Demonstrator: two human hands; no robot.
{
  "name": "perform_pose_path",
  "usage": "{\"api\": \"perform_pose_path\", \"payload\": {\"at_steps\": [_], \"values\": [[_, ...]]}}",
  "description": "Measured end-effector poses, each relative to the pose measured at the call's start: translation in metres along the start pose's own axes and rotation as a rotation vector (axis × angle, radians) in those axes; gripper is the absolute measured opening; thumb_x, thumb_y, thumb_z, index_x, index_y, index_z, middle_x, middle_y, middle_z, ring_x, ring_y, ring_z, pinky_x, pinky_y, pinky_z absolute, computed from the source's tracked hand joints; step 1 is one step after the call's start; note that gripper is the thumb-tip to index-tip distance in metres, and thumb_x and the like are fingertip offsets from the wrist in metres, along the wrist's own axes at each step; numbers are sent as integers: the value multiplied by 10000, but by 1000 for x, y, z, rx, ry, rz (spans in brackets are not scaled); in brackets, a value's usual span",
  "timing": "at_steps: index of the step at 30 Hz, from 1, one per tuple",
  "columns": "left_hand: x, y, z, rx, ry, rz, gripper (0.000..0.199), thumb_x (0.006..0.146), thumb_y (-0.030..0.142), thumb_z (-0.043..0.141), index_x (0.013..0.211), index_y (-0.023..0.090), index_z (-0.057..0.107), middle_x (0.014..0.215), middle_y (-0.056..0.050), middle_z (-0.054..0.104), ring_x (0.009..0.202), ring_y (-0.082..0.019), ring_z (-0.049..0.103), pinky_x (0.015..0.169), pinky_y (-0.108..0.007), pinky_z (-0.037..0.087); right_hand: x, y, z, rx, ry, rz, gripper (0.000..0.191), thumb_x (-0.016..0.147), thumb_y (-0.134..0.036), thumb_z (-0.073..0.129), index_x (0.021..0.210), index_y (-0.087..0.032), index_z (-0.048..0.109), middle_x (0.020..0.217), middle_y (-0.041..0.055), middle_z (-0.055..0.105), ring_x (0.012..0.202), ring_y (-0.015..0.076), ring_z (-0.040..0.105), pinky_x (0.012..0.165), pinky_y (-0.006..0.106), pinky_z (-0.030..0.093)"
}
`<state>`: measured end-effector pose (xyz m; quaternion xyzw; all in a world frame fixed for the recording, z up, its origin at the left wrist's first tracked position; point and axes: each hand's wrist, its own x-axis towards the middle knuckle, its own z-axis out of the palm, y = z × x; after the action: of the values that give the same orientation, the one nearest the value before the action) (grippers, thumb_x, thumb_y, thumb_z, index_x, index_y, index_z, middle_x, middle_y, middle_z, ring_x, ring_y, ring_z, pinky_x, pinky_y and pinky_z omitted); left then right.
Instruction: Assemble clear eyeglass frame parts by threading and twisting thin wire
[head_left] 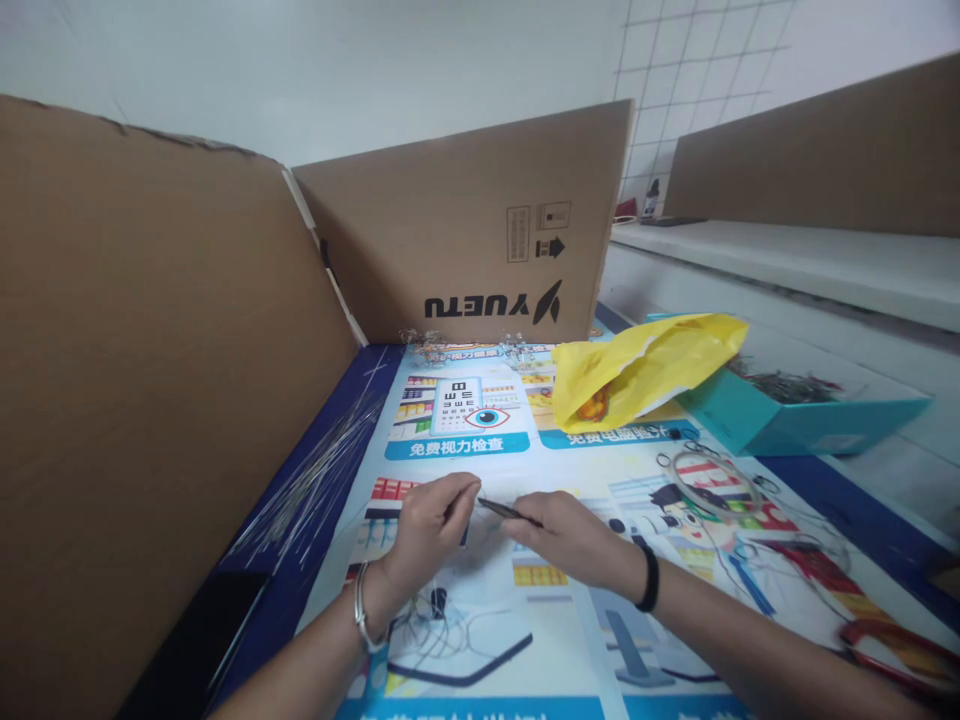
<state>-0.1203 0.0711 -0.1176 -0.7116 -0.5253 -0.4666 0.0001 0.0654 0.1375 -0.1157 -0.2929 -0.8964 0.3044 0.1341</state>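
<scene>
So right in the middle of it, the right hand [574,535] has its grip closed around a slim dark tool [501,509], which points over at the other hand. The left hand [435,520] has thumb and fingers pressed together right by the tool's tip. There might be something really thin pinched in there, but honestly I can't tell from where I'm standing. There's a silver bracelet [361,610] on the left wrist and a black band [649,578] on the right.

Just below the left hand there's a loose tangle of thin wire [431,635] lying on a printed sheet [555,660], the one with the eye chart and cartoon figure, spread over the dark blue surface [360,390]. Off to the right is a pale coil [673,480], and nearer the corner some red looped thing [885,632], too blurry to name.

Past the hands, a yellow bag [645,370] leans on a teal box [847,425] with a heap of thin dark bits in it. Over on the left, a spread of long thin strands [307,485] lies along the edge, with a flat black object [199,640] nearer the person. Two small wiry clusters sit at the back, by an upright cardboard panel [465,230] with upside-down lettering.
</scene>
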Motion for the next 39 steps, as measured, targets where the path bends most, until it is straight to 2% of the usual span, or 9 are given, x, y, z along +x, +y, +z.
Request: {"api": "perform_pose_path", "payload": {"at_steps": [5, 11, 15, 18, 24, 30, 33, 36, 39], "values": [[-3, -2, 1, 102, 44, 77, 113, 802, 137, 555, 877, 163, 635, 775, -37, 719, 664, -141, 655, 621, -230, 483, -3, -4, 0, -103, -7, 15, 355, 879, -414, 389, 680, -165, 545, 680, 28, 612, 604, 126, 521, 532, 226, 266], [-2, -3, 1, 79, 46, 77, 125, 807, 140, 548, 894, 168, 633, 789, -41, 720, 676, -143, 660, 632, -232, 489, -3, -8, -2, -222, 27, 17, 349, 885, -412, 384, 731, -167, 579, 733, 45, 643, 638, 148, 552, 550, 243, 269], [-1, 1, 0, 10, -8, -19, 129, 821, 169, 527, 883, 183, 639, 813, -42, 714, 718, -150, 652, 671, -242, 481, -2, -3, 0, -264, 62, 10, 368, 879, -444, 388, 728, -166, 575, 736, 58, 638, 644, 162, 554, 551, 257, 261], [1, 4, 0, -125, -59, -174, 141, 836, 221, 507, 858, 189, 643, 788, -33, 689, 701, -145, 622, 660, -237, 463, 0, 3, 2, -229, 68, 8, 354, 872, -452, 396, 732, -172, 563, 734, 55, 627, 635, 160, 538, 541, 255, 257], [4, 0, 2, -418, -33, -520, 202, 851, 328, 474, 862, 175, 606, 594, 39, 525, 465, -79, 469, 468, -196, 378, 5, 12, 2, 52, 72, 63, 336, 825, -441, 462, 617, -178, 463, 591, -15, 485, 550, 107, 430, 489, 222, 246], [4, -3, 4, -606, 9, -581, 192, 851, 338, 479, 850, 170, 572, 625, 40, 538, 492, -73, 493, 508, -201, 398, 5, 13, 3, 444, 93, 82, 294, 807, -432, 488, 672, -172, 456, 584, -41, 413, 550, 89, 373, 498, 210, 284], [4, -3, 5, -648, -2, -601, 199, 847, 344, 488, 863, 165, 573, 617, 39, 540, 489, -73, 491, 502, -202, 396, 5, 11, 5, 607, 93, 98, 310, 786, -460, 515, 707, -161, 494, 597, -34, 451, 538, 85, 399, 501, 212, 315], [4, 0, 6, -687, -7, -619, 202, 841, 348, 498, 867, 164, 577, 610, 37, 548, 490, -75, 495, 504, -202, 396, 4, 8, 9, 813, 59, 216, 380, 766, -523, 519, 846, -151, 531, 716, 14, 570, 504, 84, 467, 464, 214, 339], [3, 6, 6, -724, -39, -613, 188, 838, 337, 504, 869, 170, 583, 635, 26, 575, 513, -83, 512, 525, -209, 413, 2, 1, 12, 1048, -66, 371, 470, 756, -577, 499, 976, -163, 514, 822, 62, 628, 471, 104, 526, 411, 222, 345]]}}
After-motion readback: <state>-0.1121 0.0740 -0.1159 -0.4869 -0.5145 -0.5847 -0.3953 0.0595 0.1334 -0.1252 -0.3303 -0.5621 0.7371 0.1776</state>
